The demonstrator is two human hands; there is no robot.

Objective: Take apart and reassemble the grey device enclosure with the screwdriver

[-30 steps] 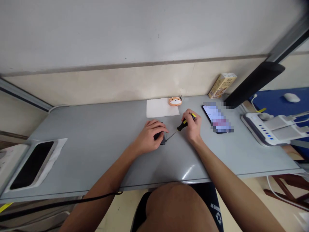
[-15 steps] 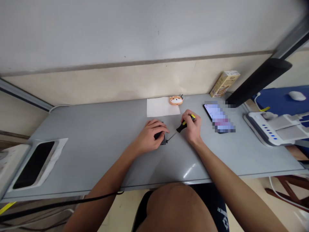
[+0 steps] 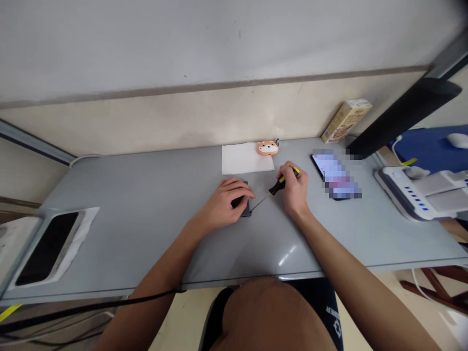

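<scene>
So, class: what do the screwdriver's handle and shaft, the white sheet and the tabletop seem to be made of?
Screwdriver handle: probably plastic or rubber, thick, coloured black and yellow.
Screwdriver shaft: likely metal, thin, straight and greyish.
White sheet: apparently matte paper, thin and flat without shine.
Tabletop: glossy grey, reflecting a bright streak near its front edge; painted metal or laminate, unclear which.

Beyond the right hand (image 3: 295,191), a wall (image 3: 201,44), grey above and cream below, backs the grey worktop (image 3: 146,195); nearer than that hand, glare (image 3: 287,255) streaks its surface, pale floor (image 3: 185,312) shows below, and brown wooden furniture (image 3: 436,283) stands farther right
</scene>
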